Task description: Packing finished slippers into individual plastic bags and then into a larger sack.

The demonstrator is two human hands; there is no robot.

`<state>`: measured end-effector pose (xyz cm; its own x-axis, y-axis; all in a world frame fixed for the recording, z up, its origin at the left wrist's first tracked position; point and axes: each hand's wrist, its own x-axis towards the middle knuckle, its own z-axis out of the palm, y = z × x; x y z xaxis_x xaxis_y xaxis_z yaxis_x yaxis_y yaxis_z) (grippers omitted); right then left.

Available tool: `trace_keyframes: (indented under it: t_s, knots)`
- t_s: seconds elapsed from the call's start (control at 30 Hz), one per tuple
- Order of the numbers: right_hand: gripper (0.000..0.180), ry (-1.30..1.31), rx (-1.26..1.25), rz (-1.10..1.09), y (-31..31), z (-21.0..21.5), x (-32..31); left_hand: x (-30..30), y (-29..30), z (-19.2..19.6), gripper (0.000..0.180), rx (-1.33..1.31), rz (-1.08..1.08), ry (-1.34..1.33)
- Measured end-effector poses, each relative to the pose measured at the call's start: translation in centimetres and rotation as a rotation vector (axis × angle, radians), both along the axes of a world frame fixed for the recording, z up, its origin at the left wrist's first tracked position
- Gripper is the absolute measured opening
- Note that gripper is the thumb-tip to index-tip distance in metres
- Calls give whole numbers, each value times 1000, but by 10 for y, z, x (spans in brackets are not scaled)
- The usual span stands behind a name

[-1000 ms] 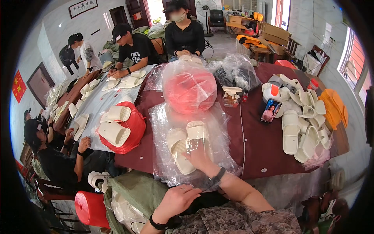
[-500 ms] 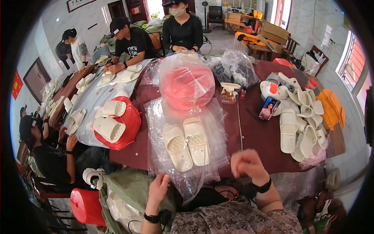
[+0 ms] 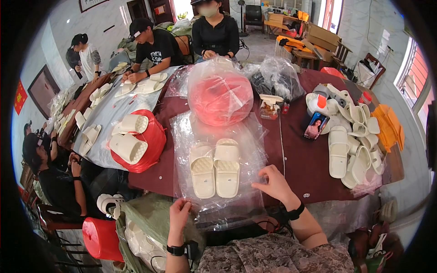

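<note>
A pair of cream slippers [image 3: 215, 175] lies side by side, toes away from me, on a stack of clear plastic bags [image 3: 182, 150] at the table's near edge. At the stack's lower left corner my left hand [image 3: 179, 216] is closed, thumb and fingers pinched at the edge of a plastic bag. My right hand [image 3: 278, 185] hovers by the bag's right edge, thumb and fingers apart and nothing between them. Beyond the slippers stands a red round bundle [image 3: 220, 102] under clear plastic.
More cream slippers rest on a red bundle [image 3: 157, 148] at left and in a pile [image 3: 339, 150] at right. A phone [image 3: 315, 126] leans against a bottle [image 3: 317, 103]. Near it are a food container [image 3: 269, 109] and orange bags [image 3: 388, 127]. Several people sit or stand around.
My right hand has moved left and down to the bag's edge, its fingers spreading. The slippers have straightened and now lie close together. My left hand has shifted slightly left.
</note>
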<state>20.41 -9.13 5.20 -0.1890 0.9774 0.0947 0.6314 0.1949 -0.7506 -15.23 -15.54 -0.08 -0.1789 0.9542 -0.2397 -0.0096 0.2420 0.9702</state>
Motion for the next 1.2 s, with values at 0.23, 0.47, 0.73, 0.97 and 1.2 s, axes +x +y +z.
trace_keyframes:
  t_s: [0.23, 0.47, 0.73, 0.97, 1.2]
  knots:
    - [38, 99, -283, -29, -8, -18, -1, -1, -3, 0, 16, 11, 13, 84]
    - [20, 393, -362, 138, 2, -44, 26, -5, -4, 13, 20, 1, 55, 248]
    - [16, 427, -542, 194, -1, -20, 25, -17, -9, 31, 19, -86, -157, 129]
    - [11, 473, -418, 124, 7, 23, 18, -19, -6, 51, 13, -62, -51, -19]
    - [7, 639, 11, -47, 24, 29, -11, 2, 17, 64, 12, 372, 96, -74]
